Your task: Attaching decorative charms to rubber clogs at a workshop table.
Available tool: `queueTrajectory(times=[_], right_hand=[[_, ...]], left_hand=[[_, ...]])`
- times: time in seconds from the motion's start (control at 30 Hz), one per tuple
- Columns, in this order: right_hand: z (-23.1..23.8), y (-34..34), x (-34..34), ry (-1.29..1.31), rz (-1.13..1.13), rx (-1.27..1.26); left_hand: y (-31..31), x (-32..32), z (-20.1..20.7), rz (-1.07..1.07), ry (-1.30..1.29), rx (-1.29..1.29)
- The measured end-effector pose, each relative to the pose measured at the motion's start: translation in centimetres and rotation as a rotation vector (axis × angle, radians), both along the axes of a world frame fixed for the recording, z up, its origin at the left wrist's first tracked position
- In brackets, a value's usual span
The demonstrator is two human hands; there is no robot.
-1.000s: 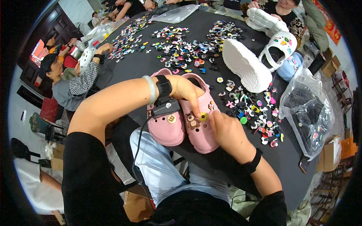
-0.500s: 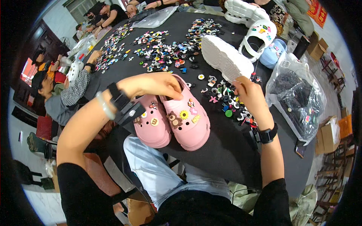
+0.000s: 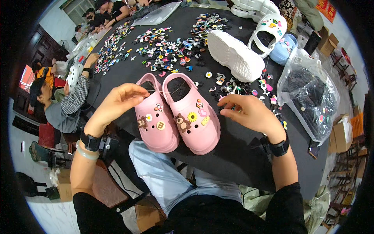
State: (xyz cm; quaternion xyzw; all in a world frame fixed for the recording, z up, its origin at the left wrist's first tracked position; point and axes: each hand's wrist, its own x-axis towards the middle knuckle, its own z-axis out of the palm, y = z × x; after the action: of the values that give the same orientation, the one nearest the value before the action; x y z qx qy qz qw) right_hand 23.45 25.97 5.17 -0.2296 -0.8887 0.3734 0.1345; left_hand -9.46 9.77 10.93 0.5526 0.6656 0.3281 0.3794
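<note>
Two pink clogs, the left clog [image 3: 157,130] and the right clog [image 3: 200,132], stand side by side in front of me, toes toward me. Both carry shoe charms, among them a brown bear [image 3: 182,123] and a yellow sunflower [image 3: 192,117]. A thin cord [image 3: 160,92] runs between their openings. My left hand [image 3: 117,103] has its fingertips at the left clog's opening, thumb a little apart from the fingers. Just right of the right clog, my right hand [image 3: 251,115] hovers with fingers curved and apart; no object shows in it.
Loose shoe charms [image 3: 171,52] lie in several heaps across the black table [image 3: 233,167]. Beyond my right hand are a white clog lying on its side [image 3: 235,56], a decorated white clog [image 3: 269,33], a blue clog [image 3: 283,50] and a clear plastic bag [image 3: 309,97]. Other people sit at the far left.
My left hand has left the right clog's opening and moved left to the left clog. My right hand has come from the charm heap toward the right clog.
</note>
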Motion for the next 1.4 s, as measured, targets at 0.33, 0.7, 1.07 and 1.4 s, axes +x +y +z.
queueTrajectory(times=[0.33, 0.7, 1.07, 1.4], right_hand=[[-1.8, -2.0, -2.2, 0.142, 0.137, -0.219], [-1.7, -3.2, -2.6, 0.101, 0.048, -0.155], [-1.9, -3.6, -2.8, -0.160, 0.000, 0.032], [-2.8, -3.8, -3.1, -0.083, 0.037, -0.001]], left_hand=[[1.7, 1.9, -1.2, -0.050, 0.232, 0.187], [10.0, 8.6, -2.2, -0.375, -0.007, -0.499], [10.9, 10.0, -3.3, -0.259, 0.006, -0.557], [9.5, 10.3, -1.9, -0.279, -0.219, -0.389]])
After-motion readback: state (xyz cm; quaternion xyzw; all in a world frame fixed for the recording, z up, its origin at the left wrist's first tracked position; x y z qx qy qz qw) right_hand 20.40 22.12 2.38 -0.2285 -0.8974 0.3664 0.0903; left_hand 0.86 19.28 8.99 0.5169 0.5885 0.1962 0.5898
